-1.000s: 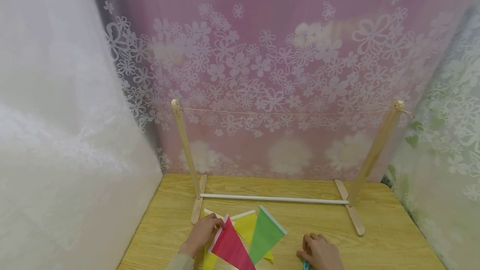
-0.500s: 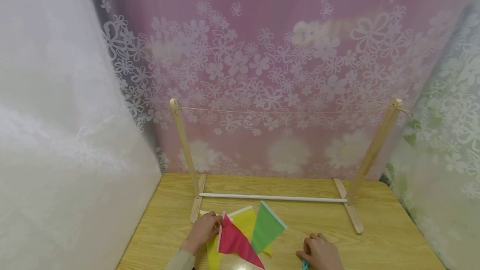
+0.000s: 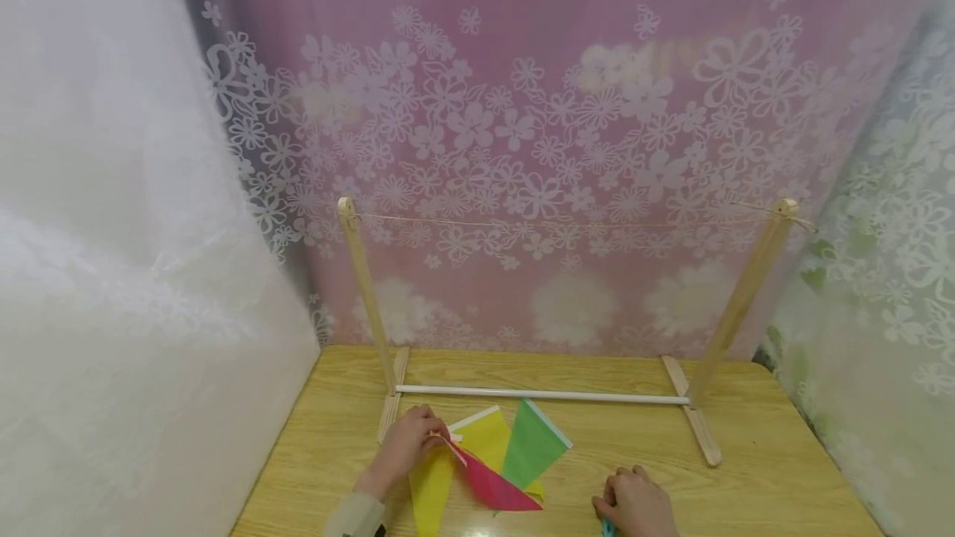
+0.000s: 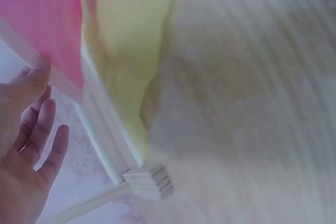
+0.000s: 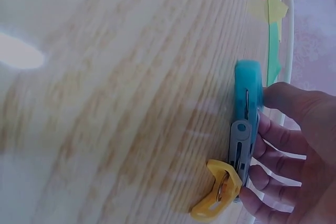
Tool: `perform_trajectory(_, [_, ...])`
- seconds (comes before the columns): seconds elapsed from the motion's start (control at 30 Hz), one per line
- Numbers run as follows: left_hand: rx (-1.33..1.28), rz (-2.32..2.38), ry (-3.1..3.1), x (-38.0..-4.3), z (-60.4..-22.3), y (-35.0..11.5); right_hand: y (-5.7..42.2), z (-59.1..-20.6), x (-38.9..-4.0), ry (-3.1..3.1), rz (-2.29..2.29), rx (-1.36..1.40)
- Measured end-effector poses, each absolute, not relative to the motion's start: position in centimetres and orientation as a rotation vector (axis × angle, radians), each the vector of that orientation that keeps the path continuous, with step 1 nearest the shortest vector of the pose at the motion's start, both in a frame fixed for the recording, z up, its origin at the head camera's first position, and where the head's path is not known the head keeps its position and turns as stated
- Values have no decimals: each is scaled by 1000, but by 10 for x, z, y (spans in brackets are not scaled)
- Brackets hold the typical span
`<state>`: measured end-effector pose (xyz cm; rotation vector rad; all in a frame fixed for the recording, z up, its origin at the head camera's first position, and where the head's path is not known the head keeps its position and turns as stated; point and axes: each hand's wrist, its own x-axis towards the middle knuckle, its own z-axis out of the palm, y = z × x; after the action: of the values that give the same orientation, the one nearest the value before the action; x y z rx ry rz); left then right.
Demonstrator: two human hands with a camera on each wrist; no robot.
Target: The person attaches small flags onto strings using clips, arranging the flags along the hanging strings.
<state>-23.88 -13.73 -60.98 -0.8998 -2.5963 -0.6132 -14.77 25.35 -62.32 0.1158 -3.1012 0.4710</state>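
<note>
My left hand (image 3: pixel 404 447) pinches the white-edged top of a pink triangular pennant (image 3: pixel 501 489) between thumb and fingers, its other fingers loosely bent in the left wrist view. The pennant's tip points to the right in the head view. Below and beside it lie two yellow pennants (image 3: pixel 430 494) and a green pennant (image 3: pixel 531 444), each overlapping another. At the right, my right hand (image 5: pixel 302 156) has its thumb and fingertips at a teal clothespin (image 5: pixel 247 82). A grey clothespin (image 5: pixel 240 145) and a yellow clothespin (image 5: pixel 216 195) line up under the same fingers.
A wooden stand has a left post (image 3: pixel 366 297) and a right post (image 3: pixel 742 297), with a thin string (image 3: pixel 552 224) tied across the tops. A white rod (image 3: pixel 545 394) joins their feet on the wooden table (image 3: pixel 783 437). Floral curtains (image 3: pixel 552 106) surround it.
The pink pennant, held by my left hand, has swung from pointing downward to lying more sideways, its tip now farther right and higher. My right hand stays almost still.
</note>
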Motion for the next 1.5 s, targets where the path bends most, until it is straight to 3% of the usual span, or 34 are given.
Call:
perform_trajectory(0.43, [-860, -914, -2774, -250, -582, -141, 255, -619, -147, -3041, 494, 139])
perform_trajectory(1.13, [-717, -1359, -2770, -256, -575, -142, 256, -614, -151, -3050, 771, 28])
perform_trajectory(1.5, [-493, -1486, -2639, -262, -563, -145, 252, -602, -156, -2982, 1029, -86])
